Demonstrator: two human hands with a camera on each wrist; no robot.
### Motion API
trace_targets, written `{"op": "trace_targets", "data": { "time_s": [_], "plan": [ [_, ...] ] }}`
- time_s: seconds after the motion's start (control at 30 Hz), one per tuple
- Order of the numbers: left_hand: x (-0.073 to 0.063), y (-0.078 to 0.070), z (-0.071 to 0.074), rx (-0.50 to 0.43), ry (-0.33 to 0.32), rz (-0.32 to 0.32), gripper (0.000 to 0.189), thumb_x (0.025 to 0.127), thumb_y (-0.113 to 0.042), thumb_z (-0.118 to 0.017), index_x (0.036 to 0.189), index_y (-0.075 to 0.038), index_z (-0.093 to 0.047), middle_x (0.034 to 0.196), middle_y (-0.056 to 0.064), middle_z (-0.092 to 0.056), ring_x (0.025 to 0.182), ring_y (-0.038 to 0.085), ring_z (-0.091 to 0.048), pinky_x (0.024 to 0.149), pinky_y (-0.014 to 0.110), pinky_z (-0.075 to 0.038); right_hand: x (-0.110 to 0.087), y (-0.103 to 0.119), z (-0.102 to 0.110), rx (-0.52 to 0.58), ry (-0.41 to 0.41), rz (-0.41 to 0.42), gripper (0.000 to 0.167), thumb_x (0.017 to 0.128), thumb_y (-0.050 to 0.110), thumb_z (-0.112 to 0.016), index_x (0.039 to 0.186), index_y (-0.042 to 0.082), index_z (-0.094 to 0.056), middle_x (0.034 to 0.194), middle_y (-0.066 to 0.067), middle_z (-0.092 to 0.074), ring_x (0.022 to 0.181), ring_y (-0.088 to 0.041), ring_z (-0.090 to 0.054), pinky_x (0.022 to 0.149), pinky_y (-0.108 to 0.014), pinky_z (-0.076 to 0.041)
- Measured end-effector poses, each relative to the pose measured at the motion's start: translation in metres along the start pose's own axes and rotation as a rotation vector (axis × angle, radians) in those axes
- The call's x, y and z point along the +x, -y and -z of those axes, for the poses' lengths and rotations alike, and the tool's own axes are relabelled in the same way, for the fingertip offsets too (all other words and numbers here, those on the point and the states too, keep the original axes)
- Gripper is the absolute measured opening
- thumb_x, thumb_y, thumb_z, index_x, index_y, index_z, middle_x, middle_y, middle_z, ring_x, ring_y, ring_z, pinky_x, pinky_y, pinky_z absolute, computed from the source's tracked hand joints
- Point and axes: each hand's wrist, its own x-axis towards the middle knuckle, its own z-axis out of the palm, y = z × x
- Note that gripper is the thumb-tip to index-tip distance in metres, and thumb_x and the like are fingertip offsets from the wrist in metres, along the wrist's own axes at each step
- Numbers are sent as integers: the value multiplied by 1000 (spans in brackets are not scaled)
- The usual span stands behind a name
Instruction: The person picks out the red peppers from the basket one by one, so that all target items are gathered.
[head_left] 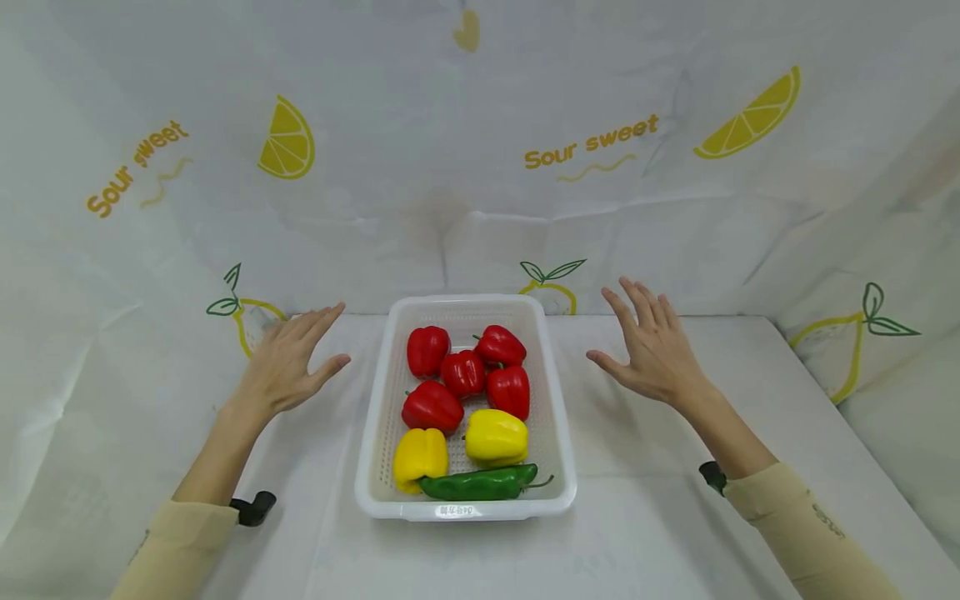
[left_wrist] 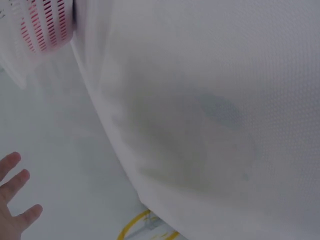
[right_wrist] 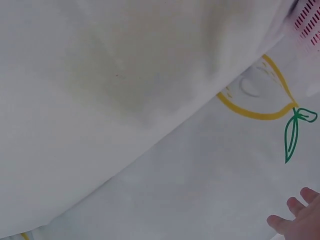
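Observation:
My left hand [head_left: 288,360] hovers to the left of a white plastic basket [head_left: 372,417], fingers extended and holding nothing. On the other side my right hand [head_left: 651,348] is raised over the table with its fingers spread, also holding nothing. Neither hand touches the basket. Several red bell peppers [head_left: 463,373] fill the basket's back and middle. Nearer the front lie two yellow bell peppers, one on the right [head_left: 497,437] and one on the left [head_left: 420,460]. A long green pepper [head_left: 480,483] lies along the front wall. Each wrist view catches only some fingertips and a basket corner.
A white cloth covers the table [head_left: 637,517]. Behind it hangs a white curtain [head_left: 420,167] printed with lemons and lettering, and its sides enclose the table at left and right. Dark wrist-camera mounts [head_left: 253,508] show at both sleeves.

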Motion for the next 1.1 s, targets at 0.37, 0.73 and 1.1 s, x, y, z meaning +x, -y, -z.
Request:
{"op": "trace_targets", "data": {
  "time_s": [0.37, 0.73, 1.1],
  "plan": [
    [-2, -15, 8, -141, 151, 144, 75, 105, -51, -63, 169, -19, -40, 148, 21, -68, 130, 47, -67, 104, 69, -55, -1, 19, 3, 170, -42, 60, 88, 88, 31, -82, 160, 0, -42, 162, -29, -47, 144, -53, -49, 115, -75, -46],
    [-8, -33, 7, -450, 397, 252, 71, 108, -48, -63, 167, -16, -41, 151, 19, -67, 132, 38, -69, 113, 66, -55, -3, 36, 4, 395, 116, -22, 80, 96, 23, -80, 162, 2, -39, 163, -23, -48, 149, -46, -47, 119, -74, -45],
    [-12, -44, -1, -697, 436, 294, 65, 107, -33, -67, 164, -9, -44, 143, 20, -70, 124, 39, -73, 98, 50, -68, 5, 56, -2, 538, 185, -2, 80, 97, 22, -80, 163, 4, -39, 166, -20, -48, 150, -44, -49, 120, -72, -47]
  ]
}}
